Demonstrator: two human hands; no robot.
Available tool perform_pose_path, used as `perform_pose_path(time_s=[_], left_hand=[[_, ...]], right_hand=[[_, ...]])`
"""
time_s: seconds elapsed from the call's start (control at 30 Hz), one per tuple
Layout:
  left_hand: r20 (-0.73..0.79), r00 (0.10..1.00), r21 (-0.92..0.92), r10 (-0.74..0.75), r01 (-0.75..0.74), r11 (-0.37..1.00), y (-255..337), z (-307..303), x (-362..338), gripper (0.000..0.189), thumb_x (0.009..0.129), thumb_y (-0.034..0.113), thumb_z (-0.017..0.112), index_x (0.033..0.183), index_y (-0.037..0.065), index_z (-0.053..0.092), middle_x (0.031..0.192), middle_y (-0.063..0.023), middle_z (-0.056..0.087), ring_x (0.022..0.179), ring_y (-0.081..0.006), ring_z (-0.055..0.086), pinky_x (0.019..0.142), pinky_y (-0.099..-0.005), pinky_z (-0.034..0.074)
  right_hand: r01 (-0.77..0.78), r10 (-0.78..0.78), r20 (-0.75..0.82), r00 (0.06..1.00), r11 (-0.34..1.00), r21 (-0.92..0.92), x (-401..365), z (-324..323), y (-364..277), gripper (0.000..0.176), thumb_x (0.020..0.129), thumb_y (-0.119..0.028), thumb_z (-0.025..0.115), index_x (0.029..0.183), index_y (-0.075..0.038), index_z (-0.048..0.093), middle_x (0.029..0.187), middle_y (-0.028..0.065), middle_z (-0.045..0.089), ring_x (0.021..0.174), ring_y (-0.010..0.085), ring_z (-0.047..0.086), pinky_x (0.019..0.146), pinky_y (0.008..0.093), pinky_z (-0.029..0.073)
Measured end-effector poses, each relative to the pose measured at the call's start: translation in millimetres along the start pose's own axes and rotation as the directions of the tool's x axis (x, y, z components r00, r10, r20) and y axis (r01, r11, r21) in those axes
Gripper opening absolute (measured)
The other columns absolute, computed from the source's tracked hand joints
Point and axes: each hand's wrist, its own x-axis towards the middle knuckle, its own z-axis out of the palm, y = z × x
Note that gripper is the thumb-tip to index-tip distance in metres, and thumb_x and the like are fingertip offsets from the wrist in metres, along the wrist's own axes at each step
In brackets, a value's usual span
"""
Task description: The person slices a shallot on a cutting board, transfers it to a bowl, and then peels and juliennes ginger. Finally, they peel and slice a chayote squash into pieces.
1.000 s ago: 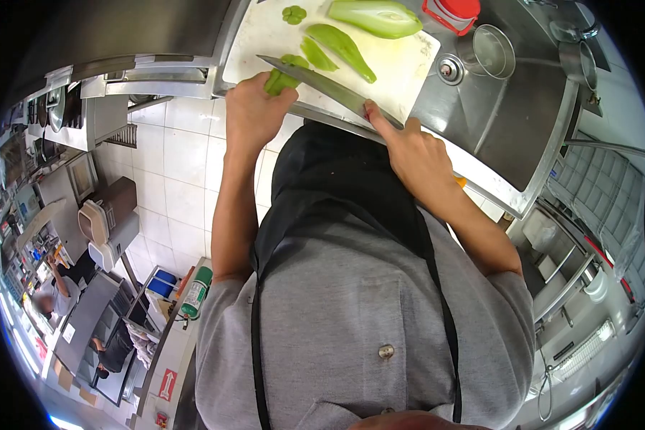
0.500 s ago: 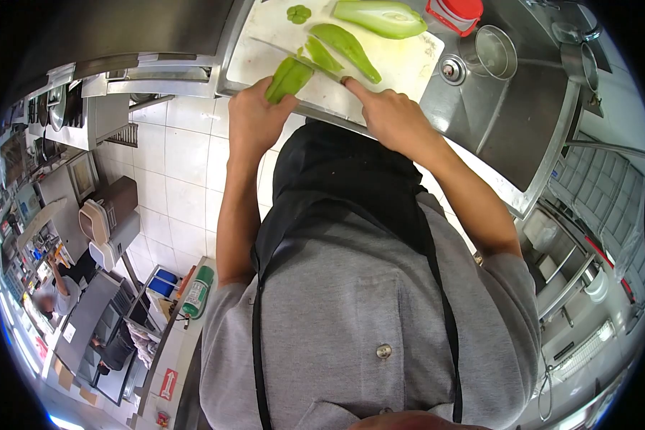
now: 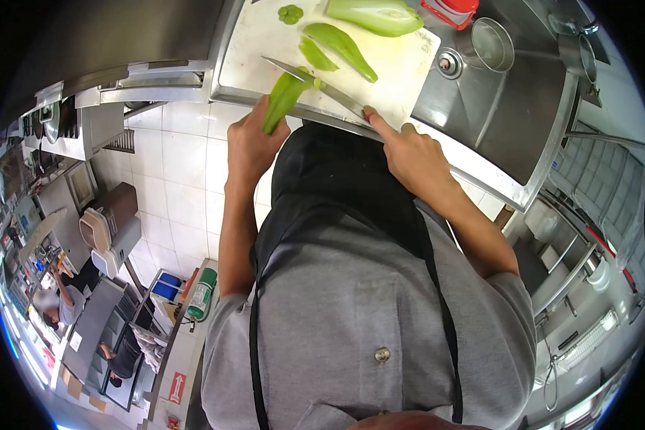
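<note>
My left hand (image 3: 254, 143) is closed on a long piece of green pepper (image 3: 282, 100) and holds it tilted at the front edge of the cutting board (image 3: 390, 89). In my right hand (image 3: 414, 154) is a knife (image 3: 337, 97), its index finger stretched along the blade. The blade crosses the upper end of the held piece, touching or just above it. Behind it on the board lie a short pepper strip (image 3: 315, 54), a longer curved strip (image 3: 342, 49), a large opened pale-green pepper section (image 3: 376, 14) and a small lobed end piece (image 3: 290, 13).
A steel sink (image 3: 505, 122) lies to the right, with a drain (image 3: 448, 64) and a round metal strainer (image 3: 491, 45). A red-lidded container (image 3: 450, 11) stands behind the board. Two people (image 3: 68, 304) are in the background at the lower left.
My left hand has drawn the pepper piece toward me and turned it more upright. The knife and right hand have come nearer to me and slightly right, leaving the short strip apart on the board.
</note>
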Motion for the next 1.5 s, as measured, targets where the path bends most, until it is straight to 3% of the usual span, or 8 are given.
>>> perform_pose_path(time_s=[0.8,0.87,0.97,1.13,1.3,1.33,1.4,1.5], left_hand=[[-0.08,0.989,0.077,0.124,-0.118,0.99,-29.4,15.8,-17.9,0.045,0.078,0.001,0.072,0.121,0.006,0.063,0.083,-0.0173,0.069,0.069,-0.0357,0.068,0.06,-0.0406,0.054],[-0.046,0.998,-0.07,-0.049,0.046,0.996,-33.1,13.7,-20.9,0.042,0.08,0.001,0.074,0.121,0.001,0.066,0.092,-0.0158,0.073,0.077,-0.0252,0.072,0.069,-0.0339,0.056],[-0.035,0.983,-0.376,-0.178,0.152,0.914,-54.3,15.7,-28.2,0.039,0.084,0.003,0.075,0.122,-0.003,0.065,0.099,-0.0123,0.074,0.087,-0.0171,0.07,0.076,-0.0299,0.054],[0.053,0.945,-0.488,-0.323,0.307,0.817,-42.7,-31.6,7.4,0.025,0.08,0.001,0.077,0.104,-0.005,0.07,0.089,-0.0055,0.07,0.079,-0.0084,0.061,0.071,-0.0225,0.05],[0.074,0.981,-0.204,-0.178,0.189,0.961,-27.3,-22.5,105.5,0.032,0.08,0.024,0.077,0.098,-0.002,0.07,0.076,-0.0093,0.07,0.069,-0.0146,0.064,0.065,-0.028,0.05],[0.064,0.985,-0.149,-0.163,0.171,0.974,-30.8,-10.8,119.4,0.039,0.078,0.029,0.078,0.102,-0.001,0.069,0.077,-0.0113,0.07,0.07,-0.0185,0.067,0.066,-0.031,0.052],[0.019,0.975,-0.095,-0.22,0.221,0.971,-29.1,10.5,133.8,0.05,0.076,0.033,0.078,0.11,-0.001,0.065,0.077,-0.013,0.071,0.073,-0.0236,0.069,0.069,-0.0345,0.054],[-0.021,0.956,0.012,-0.294,0.294,0.956,-31.3,42.1,125.8,0.078,0.072,0.039,0.078,0.13,-0.004,0.049,0.095,-0.0202,0.071,0.091,-0.0364,0.069,0.083,-0.0434,0.055]], right_hand=[[0.191,-0.17,-0.101,0.98,0.948,0.256,43.6,38.8,29.2,0.052,0.095,-0.013,0.051,0.145,-0.023,0.044,0.074,0.0188,0.062,0.065,0.0358,0.066,0.059,0.0476,0.053],[0.022,-0.123,0.133,0.983,0.809,0.587,46.8,24.3,35.7,0.046,0.095,-0.015,0.048,0.141,-0.018,0.048,0.077,0.0187,0.064,0.06,0.0309,0.066,0.052,0.0438,0.053],[-0.288,-0.058,0.447,0.892,0.69,0.664,49.2,1.9,43.5,0.044,0.098,-0.019,0.045,0.142,-0.016,0.047,0.077,0.0165,0.062,0.053,0.0237,0.062,0.047,0.0373,0.05],[-0.248,0.011,0.33,0.944,0.684,0.686,47.7,4.4,41.0,0.044,0.099,-0.019,0.048,0.142,-0.014,0.048,0.065,0.007,0.053,0.048,0.0151,0.052,0.043,0.0299,0.045],[0.198,-0.119,-0.173,0.978,0.801,0.566,60.3,45.1,51.9,0.034,0.099,-0.017,0.048,0.132,-0.01,0.052,0.068,0.019,0.06,0.047,0.0284,0.057,0.047,0.0392,0.049],[0.207,-0.125,-0.181,0.975,0.803,0.56,58.8,36.6,46.4,0.034,0.099,-0.017,0.048,0.132,-0.01,0.052,0.068,0.019,0.06,0.047,0.0284,0.057,0.047,0.0392,0.049],[-0.063,0.025,0.072,0.997,0.794,0.604,49.9,15.7,28.2,0.039,0.094,-0.014,0.047,0.133,-0.011,0.051,0.092,0.0311,0.066,0.089,0.0498,0.062,0.082,0.052,0.049],[-0.092,0.056,0.078,0.995,0.772,0.628,45.9,20.9,23.6,0.04,0.094,-0.014,0.047,0.134,-0.011,0.05,0.093,0.0318,0.065,0.089,0.0497,0.063,0.082,0.0535,0.048]])
